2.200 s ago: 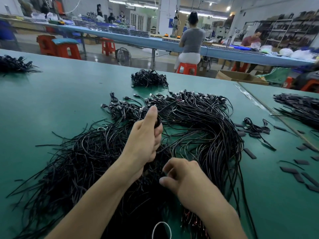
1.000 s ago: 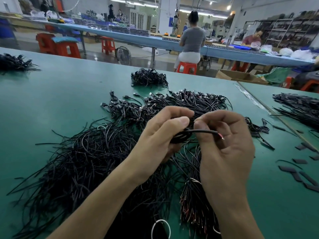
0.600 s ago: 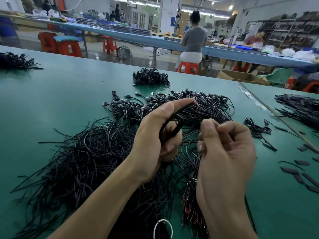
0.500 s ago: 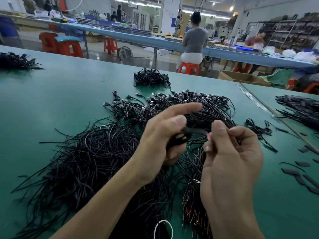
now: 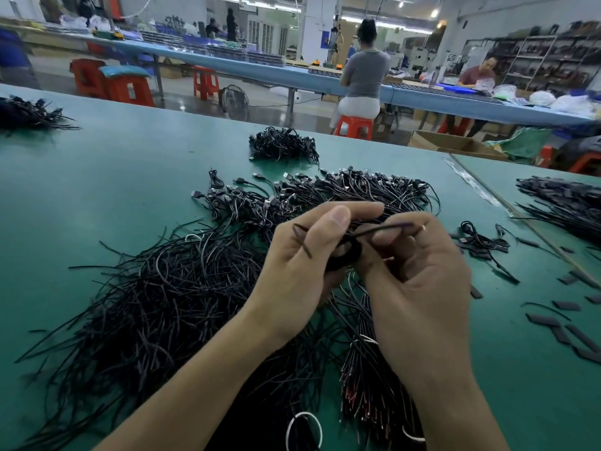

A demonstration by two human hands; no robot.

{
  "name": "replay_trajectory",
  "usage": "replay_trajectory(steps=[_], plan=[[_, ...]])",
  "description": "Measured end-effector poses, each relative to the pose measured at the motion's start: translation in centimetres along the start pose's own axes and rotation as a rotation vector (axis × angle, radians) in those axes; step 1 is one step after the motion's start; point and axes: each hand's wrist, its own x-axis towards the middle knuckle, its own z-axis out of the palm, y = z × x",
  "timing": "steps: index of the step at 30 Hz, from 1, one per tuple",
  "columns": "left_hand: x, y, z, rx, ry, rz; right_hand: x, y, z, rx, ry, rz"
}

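1. Nearest, at the heap's (image 5: 169,304) near edge, a white ring (image 5: 304,431) lies among black leads with reddish stripped ends.
2. Above the heap's right half, the left hand (image 5: 302,265) is clenched around the wound part of one black cable (image 5: 383,230), with thumb and forefinger curled over it.
3. The right hand (image 5: 419,288) pinches that cable's free end. Both hands are therefore grasping the same lead, held off the counter (image 5: 97,190).
4. The relation that matters is that the free end runs nearly level, left to right, from the winding in the left hand out to a bare tip at the right fingertips. The left hand is nearer the bulk and the right is nearer the tip. My judgement is that any further wrap must carry the tip back leftward around the winding.
5. A short dark tail crosses the left fingers. I cannot tell whether it is the cable's other end or a tie.
6. Right of the heap, flat black strips (image 5: 553,320) are scattered, and one loose tied lead (image 5: 481,242) lies near them.
7. Beyond the heap sits a small finished bundle (image 5: 283,148). Far right of the heap is another dark pile (image 5: 566,203).
8. No brand, label or legible writing shows anywhere.
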Motion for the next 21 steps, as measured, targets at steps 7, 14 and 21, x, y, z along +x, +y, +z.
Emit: replay_trajectory(steps=[7, 14, 21], plan=[[0.7, -0.8, -1.2, 0.084, 0.366, -0.134, -0.9, -0.3, -0.6, -0.262, -0.227, -0.074], [0.5, -1.6, -1.3, 0.18, 0.16, -0.31, -1.0, -0.6, 0.2, -0.507, -0.231, -0.311], [-0.2, -1.3, -1.0, 0.156, -0.018, -0.6, -0.6, -1.4, -0.5, -0.571, -0.252, -0.311]])
